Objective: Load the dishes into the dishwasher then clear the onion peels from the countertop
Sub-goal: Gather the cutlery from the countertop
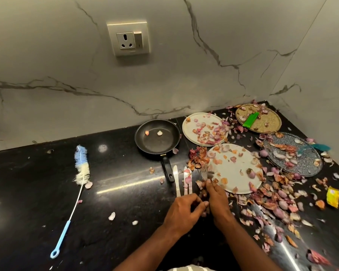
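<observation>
Gathering cutlery: right hand (pixel 216 200) pinching fork (pixel 204 171), tines at 12 o'clock, overlapping plate (pixel 241 184) edge. Left hand (pixel 184 209) curling beside it; grasp unclear. Knives (pixel 182 180) lying at 10 o'clock. Advising shaking peels (pixel 198 156) off first.

Finding no readable text, label, brand or number anywhere. Showing only blurred, illegible print on the yellow packet (pixel 332 196) at the right edge of the frame. Bearing no visible marking: the wall socket (pixel 128 38), upper centre.
</observation>
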Available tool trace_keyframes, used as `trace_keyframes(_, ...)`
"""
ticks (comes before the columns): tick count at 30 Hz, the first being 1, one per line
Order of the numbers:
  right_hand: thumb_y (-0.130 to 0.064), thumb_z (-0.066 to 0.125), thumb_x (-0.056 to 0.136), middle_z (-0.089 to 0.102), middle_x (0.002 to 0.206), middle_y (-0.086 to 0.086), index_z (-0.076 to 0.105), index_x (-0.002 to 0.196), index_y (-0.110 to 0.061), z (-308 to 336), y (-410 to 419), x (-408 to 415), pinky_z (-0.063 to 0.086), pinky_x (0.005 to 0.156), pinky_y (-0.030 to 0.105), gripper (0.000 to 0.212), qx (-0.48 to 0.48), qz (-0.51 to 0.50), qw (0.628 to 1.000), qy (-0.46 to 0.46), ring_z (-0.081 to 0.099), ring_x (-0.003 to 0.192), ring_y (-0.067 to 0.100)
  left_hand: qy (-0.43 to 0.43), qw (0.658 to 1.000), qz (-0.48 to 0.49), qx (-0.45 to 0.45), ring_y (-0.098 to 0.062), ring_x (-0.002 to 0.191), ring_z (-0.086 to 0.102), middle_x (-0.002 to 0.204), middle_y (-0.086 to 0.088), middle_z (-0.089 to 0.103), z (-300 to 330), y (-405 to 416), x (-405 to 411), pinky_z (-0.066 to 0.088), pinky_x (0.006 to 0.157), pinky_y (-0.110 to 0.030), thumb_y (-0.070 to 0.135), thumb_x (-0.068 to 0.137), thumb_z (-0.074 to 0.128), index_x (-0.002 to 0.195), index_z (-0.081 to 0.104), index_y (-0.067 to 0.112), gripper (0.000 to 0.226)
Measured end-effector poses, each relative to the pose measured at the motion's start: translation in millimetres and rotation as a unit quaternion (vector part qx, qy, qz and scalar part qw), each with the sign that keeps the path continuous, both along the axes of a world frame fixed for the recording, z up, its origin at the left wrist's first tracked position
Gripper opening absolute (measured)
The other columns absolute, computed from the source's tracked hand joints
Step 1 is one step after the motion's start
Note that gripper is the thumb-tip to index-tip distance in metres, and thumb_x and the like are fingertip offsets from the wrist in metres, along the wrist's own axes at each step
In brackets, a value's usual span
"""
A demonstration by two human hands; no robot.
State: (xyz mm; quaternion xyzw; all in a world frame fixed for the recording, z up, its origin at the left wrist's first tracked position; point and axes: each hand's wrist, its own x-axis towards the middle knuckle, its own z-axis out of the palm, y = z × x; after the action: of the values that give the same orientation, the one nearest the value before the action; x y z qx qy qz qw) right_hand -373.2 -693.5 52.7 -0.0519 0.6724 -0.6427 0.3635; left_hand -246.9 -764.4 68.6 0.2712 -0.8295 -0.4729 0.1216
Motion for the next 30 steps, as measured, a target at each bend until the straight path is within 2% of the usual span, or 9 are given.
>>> trace_keyframes(2,-0.033,0.049,0.109,0.062,0.067,0.008,0.064,0.089,-0.007,-3.0,-3.3,-0.5,0.053,0.061,0.036,0.036,-0.058,-0.061,0.993,-0.078,0.061,0.059,0.021,-0.010,0.999,0.025,-0.036,-0.004,0.069,0.064,0.079,0.013,0.065,-1.4,-2.6,-3.4,0.053,0.063,-0.029,0.053,0.100,0.057,0.089,0.061,0.027,0.028)
trace_keyframes(5,-0.036,0.046,0.109,0.039,0.064,0.004,0.052,0.088,-0.012,-10.2,-2.1,-7.3,0.034,0.040,0.023,0.033,-0.093,-0.056,0.988,-0.110,0.036,0.044,0.013,-0.085,0.986,0.071,-0.122,-0.007,0.087,0.060,0.097,0.012,0.059,-8.0,-12.3,-6.2,0.054,0.077,-0.033,0.049,0.099,0.056,0.102,0.054,0.030,0.020)
trace_keyframes(8,-0.040,0.048,0.108,0.034,0.057,0.001,0.050,0.084,-0.013,-12.8,0.6,-12.5,0.020,0.034,0.018,0.037,-0.078,-0.049,0.990,-0.110,0.025,0.036,0.009,-0.182,0.971,0.077,-0.137,-0.022,0.109,0.061,0.119,-0.001,0.057,-6.4,-20.9,-13.5,0.053,0.091,-0.037,0.050,0.098,0.059,0.125,0.048,0.022,0.040)
trace_keyframes(12,-0.043,0.050,0.107,0.034,0.057,0.002,0.049,0.080,-0.013,-18.0,0.6,-16.9,0.021,0.033,0.018,0.040,-0.081,-0.049,0.989,-0.113,0.024,0.035,0.010,-0.271,0.949,0.066,-0.146,-0.028,0.122,0.058,0.134,-0.010,0.052,0.3,-23.7,-31.4,0.051,0.098,-0.039,0.054,0.097,0.063,0.139,0.040,0.011,0.064)
trace_keyframes(16,-0.041,0.050,0.108,0.033,0.057,0.002,0.048,0.079,-0.014,-18.0,1.2,-18.6,0.022,0.034,0.019,0.040,-0.086,-0.050,0.988,-0.119,0.025,0.035,0.010,-0.319,0.933,0.052,-0.157,-0.031,0.122,0.060,0.133,-0.012,0.057,1.8,-26.2,-39.5,0.052,0.098,-0.042,0.052,0.098,0.064,0.137,0.049,0.010,0.059)
trace_keyframes(22,-0.041,0.050,0.108,0.033,0.057,0.001,0.048,0.081,-0.013,-18.3,3.8,-18.9,0.022,0.035,0.019,0.039,-0.097,-0.047,0.986,-0.126,0.025,0.037,0.010,-0.328,0.935,0.040,-0.127,-0.028,0.103,0.067,0.111,-0.004,0.068,7.3,-30.8,-43.4,0.056,0.086,-0.038,0.044,0.092,0.070,0.110,0.063,0.017,0.033)
trace_keyframes(26,-0.042,0.051,0.107,0.034,0.058,0.002,0.049,0.082,-0.013,-18.6,3.8,-18.2,0.023,0.035,0.020,0.038,-0.093,-0.039,0.987,-0.123,0.027,0.038,0.011,-0.349,0.929,0.037,-0.116,-0.029,0.104,0.067,0.111,-0.005,0.067,7.9,-33.2,-46.3,0.055,0.084,-0.038,0.042,0.093,0.069,0.110,0.063,0.017,0.030)
trace_keyframes(30,-0.044,0.053,0.105,0.034,0.059,0.001,0.051,0.081,-0.014,-17.2,3.9,-17.2,0.023,0.036,0.021,0.039,-0.091,-0.042,0.988,-0.114,0.026,0.040,0.011,-0.345,0.929,0.030,-0.130,-0.029,0.100,0.069,0.110,-0.007,0.070,3.0,-32.2,-45.2,0.056,0.083,-0.040,0.037,0.102,0.060,0.109,0.065,0.016,0.023)
